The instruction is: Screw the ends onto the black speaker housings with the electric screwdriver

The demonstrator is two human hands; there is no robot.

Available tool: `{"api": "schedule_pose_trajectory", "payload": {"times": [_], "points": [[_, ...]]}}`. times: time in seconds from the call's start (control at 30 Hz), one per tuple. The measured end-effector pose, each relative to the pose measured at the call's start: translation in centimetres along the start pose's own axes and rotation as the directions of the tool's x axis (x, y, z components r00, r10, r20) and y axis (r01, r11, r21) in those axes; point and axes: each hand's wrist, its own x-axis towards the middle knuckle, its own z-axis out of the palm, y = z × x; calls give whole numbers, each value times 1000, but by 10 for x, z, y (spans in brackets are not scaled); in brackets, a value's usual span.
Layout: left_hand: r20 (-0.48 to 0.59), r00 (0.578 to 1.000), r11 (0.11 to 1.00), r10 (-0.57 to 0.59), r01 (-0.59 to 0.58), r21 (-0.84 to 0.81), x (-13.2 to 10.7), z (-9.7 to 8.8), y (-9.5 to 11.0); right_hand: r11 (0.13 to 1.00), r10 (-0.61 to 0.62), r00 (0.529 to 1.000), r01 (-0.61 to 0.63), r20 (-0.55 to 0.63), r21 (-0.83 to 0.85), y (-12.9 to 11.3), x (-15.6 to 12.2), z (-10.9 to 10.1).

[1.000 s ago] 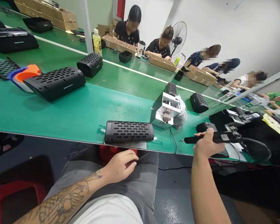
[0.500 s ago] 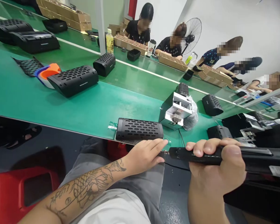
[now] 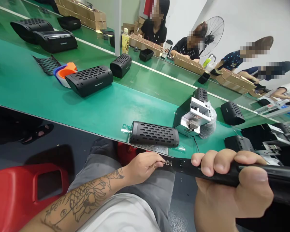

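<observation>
My right hand (image 3: pixel 234 180) is wrapped around a black electric screwdriver (image 3: pixel 183 165), which lies sideways with its metal tip pointing left. At that tip, the thumb and fingers of my left hand (image 3: pixel 143 166) are pinched together. Whatever sits between those fingertips is too small to make out. Just beyond my hands, a black speaker-like housing (image 3: pixel 154 133) with a slotted grille rests on clear plastic wrap (image 3: pixel 126 129) at the edge of the green table (image 3: pixel 91 112). Neither hand touches this housing.
Right of the housing stands a metal-fronted machine (image 3: pixel 193 116) with a cable. More black housings (image 3: pixel 89 80) lie leftward and along the line, one beside an orange-and-blue tape dispenser (image 3: pixel 65 72). Several people work at cardboard trays (image 3: pixel 188 62) opposite. A red stool (image 3: pixel 12 190) stands low left.
The fingers of my left hand have closed from spread to a pinch at the screwdriver's tip. The view has shifted, so the table's things appear further right.
</observation>
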Motion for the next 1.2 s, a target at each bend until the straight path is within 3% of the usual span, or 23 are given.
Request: {"api": "schedule_pose_trajectory", "payload": {"times": [0.27,0.4,0.53,0.67,0.8,0.97,1.07,1.2], "points": [[2,995,994,104,-104,45,-5,-9,-1,1000,-12,977,11,215,5,-1,-8,18],[-134,963,944,235,-193,267,0,-30,-1,997,-75,957,77,282,2,18,8,26],[-325,914,884,242,-70,462,17,-64,-18,981,-187,965,193,185,-15,43,37,29],[-330,934,894,132,32,447,33,-84,-45,981,-176,973,186,148,-52,60,57,31],[-293,952,907,90,43,419,37,-80,-61,990,-116,978,127,172,-60,70,61,34],[-313,942,919,120,14,394,36,-70,-66,995,-24,972,46,234,-89,76,62,36],[-324,936,904,134,18,427,38,-68,-65,996,8,948,19,318,-83,76,65,37],[-348,922,881,172,14,474,38,-66,-64,999,34,881,-19,472,-36,74,69,35]]}}
